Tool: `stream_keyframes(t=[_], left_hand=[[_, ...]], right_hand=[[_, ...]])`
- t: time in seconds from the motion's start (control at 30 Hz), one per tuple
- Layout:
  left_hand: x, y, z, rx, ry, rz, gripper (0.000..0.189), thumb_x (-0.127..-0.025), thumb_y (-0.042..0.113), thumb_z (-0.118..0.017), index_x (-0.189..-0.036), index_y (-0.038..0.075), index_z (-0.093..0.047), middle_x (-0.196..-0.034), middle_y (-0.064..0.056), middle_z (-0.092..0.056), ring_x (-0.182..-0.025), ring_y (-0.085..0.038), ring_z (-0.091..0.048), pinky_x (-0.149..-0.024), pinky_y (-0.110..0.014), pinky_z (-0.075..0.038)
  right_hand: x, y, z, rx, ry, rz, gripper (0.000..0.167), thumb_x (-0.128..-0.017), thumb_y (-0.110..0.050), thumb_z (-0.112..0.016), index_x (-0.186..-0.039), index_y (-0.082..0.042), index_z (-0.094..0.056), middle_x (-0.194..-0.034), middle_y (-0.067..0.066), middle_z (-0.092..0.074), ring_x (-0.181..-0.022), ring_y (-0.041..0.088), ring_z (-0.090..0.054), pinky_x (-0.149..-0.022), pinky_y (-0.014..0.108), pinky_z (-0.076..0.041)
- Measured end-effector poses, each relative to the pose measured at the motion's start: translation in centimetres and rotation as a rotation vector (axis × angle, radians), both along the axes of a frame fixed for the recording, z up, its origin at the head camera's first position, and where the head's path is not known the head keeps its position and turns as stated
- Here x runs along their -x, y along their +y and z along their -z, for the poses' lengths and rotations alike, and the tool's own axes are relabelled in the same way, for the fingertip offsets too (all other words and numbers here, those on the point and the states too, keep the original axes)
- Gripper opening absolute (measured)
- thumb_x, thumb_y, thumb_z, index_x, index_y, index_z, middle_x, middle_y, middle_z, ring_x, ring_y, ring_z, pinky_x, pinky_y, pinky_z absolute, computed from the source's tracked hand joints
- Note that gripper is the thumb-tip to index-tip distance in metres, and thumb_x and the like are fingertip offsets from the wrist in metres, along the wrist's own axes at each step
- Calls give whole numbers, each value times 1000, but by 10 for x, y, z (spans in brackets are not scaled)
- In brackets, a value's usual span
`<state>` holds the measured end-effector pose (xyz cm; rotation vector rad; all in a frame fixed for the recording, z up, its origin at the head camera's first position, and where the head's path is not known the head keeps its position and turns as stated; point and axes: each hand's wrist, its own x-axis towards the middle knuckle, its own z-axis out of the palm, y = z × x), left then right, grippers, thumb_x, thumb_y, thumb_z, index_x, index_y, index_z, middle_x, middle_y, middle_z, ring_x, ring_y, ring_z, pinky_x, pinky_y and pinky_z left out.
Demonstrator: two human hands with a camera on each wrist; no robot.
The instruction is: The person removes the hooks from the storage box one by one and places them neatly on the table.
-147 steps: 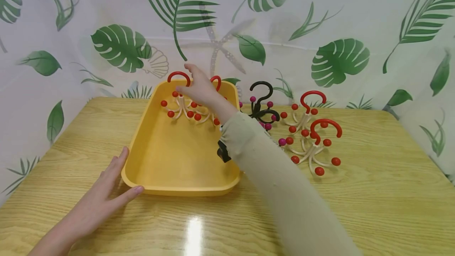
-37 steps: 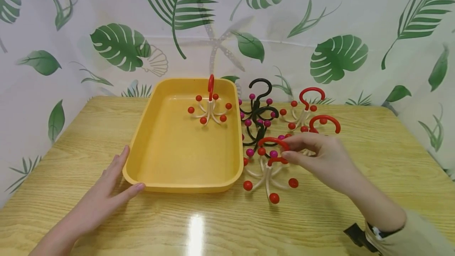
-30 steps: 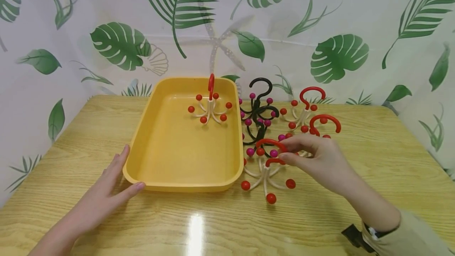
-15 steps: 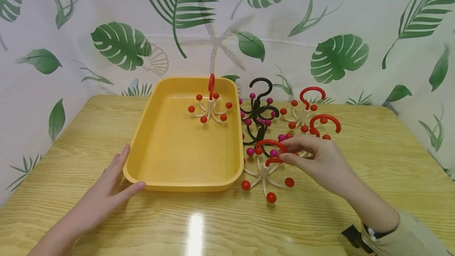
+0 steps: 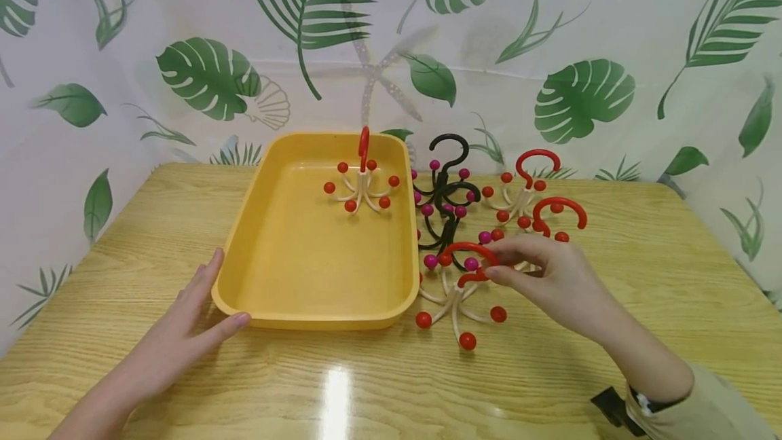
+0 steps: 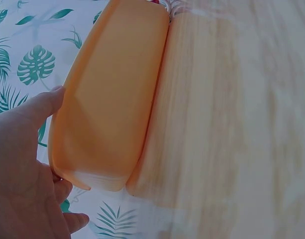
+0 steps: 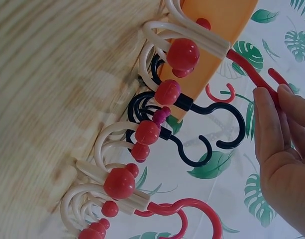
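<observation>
My right hand (image 5: 556,277) pinches the red hook of a claw hanger (image 5: 457,294) with cream arms tipped by red balls, just right of the yellow tray (image 5: 305,263). The right wrist view shows thumb and fingers of the right hand (image 7: 286,139) on that hook; whether the hanger's arms touch the table cannot be told. My left hand (image 5: 171,341) lies with extended fingers against the tray's front left corner, its thumb on the front rim. A second red-hooked claw hanger (image 5: 362,185) stands in the tray's back right part.
Right of the tray stand two black claw hangers (image 5: 449,229) with magenta balls, close together. Farther right are two red-hooked hangers (image 5: 524,199), the nearer one partly hidden by my right hand. A leaf-patterned cloth (image 5: 489,32) hangs behind the wooden table (image 5: 342,392).
Since the oldest frame my right hand has moved from the tray's back to its right side, and a red-hooked hanger has left the tray. Over the last second almost nothing moves.
</observation>
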<state>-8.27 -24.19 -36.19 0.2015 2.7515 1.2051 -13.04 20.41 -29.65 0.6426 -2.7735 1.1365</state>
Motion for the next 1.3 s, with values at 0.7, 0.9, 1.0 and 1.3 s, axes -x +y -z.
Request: stream_keyframes(t=[0.7,0.9,1.0,1.3], left_hand=[[0,-1,-2,2,1,1,90,-93,44,-60,-151,34,9,-159,-5,6,-143,-37,9,-101,-74,-1],[-1,0,-2,-7,-6,4,91,-93,43,-60,-151,35,9,-159,-4,7,-143,-37,10,-100,-75,0],[-1,0,-2,-6,3,5,90,-93,43,-59,-151,34,9,-159,-5,7,-143,-37,10,-101,-74,1],[-1,1,-3,-9,5,9,90,-94,43,-59,-151,33,10,-159,-6,7,-142,-37,10,-102,-72,3]], right_hand=[[0,2,-1,0,-9,-32,24,-84,-8,-74,-108,-6,-71,-97,2,-69,-86,16,-64,-70,28,-57],[0,2,-2,23,-40,-45,27,-83,-7,-74,-110,-4,-70,-105,7,-68,-91,22,-67,-74,30,-57],[0,2,-3,28,-61,-48,29,-83,-6,-74,-112,-3,-69,-108,9,-67,-93,25,-67,-75,31,-57],[6,5,-16,74,-133,-87,31,-88,-12,-70,-117,-5,-65,-112,8,-66,-99,19,-66,-77,26,-55]])
